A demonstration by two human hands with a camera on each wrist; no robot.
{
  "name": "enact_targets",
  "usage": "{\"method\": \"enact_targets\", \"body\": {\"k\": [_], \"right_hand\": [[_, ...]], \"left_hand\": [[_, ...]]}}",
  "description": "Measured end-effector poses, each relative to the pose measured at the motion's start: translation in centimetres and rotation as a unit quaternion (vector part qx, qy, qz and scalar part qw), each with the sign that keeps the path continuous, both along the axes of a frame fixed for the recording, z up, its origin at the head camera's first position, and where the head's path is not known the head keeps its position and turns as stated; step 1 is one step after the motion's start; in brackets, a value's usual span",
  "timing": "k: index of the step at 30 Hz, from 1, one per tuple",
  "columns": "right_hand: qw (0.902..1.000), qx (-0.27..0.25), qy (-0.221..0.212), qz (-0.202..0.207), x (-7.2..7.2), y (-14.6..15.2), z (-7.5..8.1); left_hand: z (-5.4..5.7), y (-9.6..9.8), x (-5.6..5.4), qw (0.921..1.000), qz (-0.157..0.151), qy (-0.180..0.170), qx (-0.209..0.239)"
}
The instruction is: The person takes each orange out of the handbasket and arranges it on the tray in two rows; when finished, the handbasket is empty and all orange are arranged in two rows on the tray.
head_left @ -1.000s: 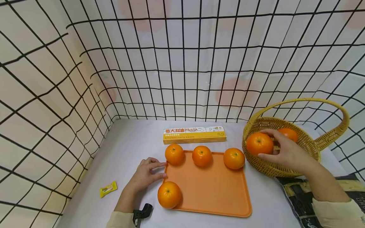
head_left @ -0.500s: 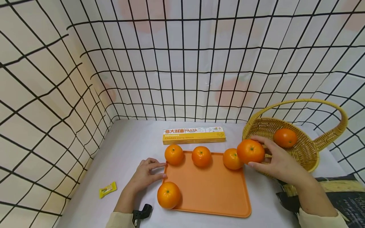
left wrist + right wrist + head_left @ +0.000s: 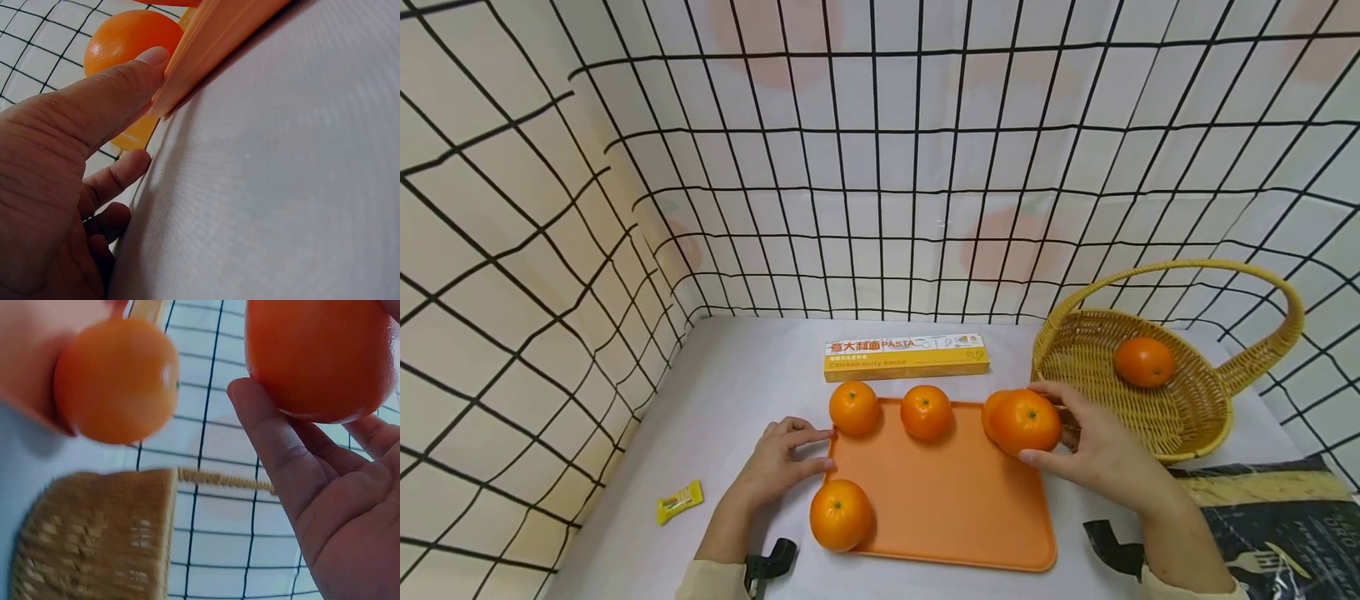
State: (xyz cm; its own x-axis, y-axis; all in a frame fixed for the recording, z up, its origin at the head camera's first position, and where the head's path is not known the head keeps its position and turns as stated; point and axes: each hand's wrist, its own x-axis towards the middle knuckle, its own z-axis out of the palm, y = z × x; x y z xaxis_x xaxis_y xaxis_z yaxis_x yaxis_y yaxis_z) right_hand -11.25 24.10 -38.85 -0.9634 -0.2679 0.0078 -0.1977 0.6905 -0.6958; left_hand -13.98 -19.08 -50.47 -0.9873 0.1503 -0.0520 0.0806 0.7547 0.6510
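My right hand [image 3: 1101, 446] holds an orange [image 3: 1027, 422] between thumb and fingers, over the right side of the orange tray [image 3: 955, 500]. In the right wrist view the held orange [image 3: 319, 356] is up in the air, apart from another orange [image 3: 119, 381] on the tray. That second orange [image 3: 992, 408] is partly hidden in the head view. My left hand [image 3: 782, 458] touches the tray's left edge with thumb and index finger spread; in the left wrist view the thumb [image 3: 106, 100] lies against the rim. Along the tray's edges sit more oranges: back left [image 3: 854, 408], back middle [image 3: 927, 412], front left [image 3: 841, 515].
A wicker basket [image 3: 1097, 350] with a tall handle stands at the right, one orange [image 3: 1145, 362] inside. Behind the tray lies a pasta box [image 3: 906, 357]. A dark packet [image 3: 1285, 525] is at front right, a small yellow packet [image 3: 680, 502] at left. Grid-patterned cloth walls surround the table.
My right hand has carried the orange from the basket leftward to above the tray's right side. The left hand stays at the tray's edge.
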Motion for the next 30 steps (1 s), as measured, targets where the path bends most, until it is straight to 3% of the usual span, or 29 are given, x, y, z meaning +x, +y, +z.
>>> {"method": "enact_targets", "body": {"k": [10,23,30], "right_hand": [[0.9964,-0.060,-0.046,0.039,0.0,-2.4,-1.6],[0.9943,-0.057,-0.063,0.064,0.3,-4.0,-3.1],[0.9907,-0.058,-0.100,0.073,0.3,-4.6,-3.7]], "left_hand": [[-0.1,0.0,0.0,1.0000,0.000,-0.001,0.003],[0.1,0.0,0.0,1.0000,-0.002,0.000,0.002],[0.0,0.0,-0.1,1.0000,0.001,-0.001,-0.002]]}}
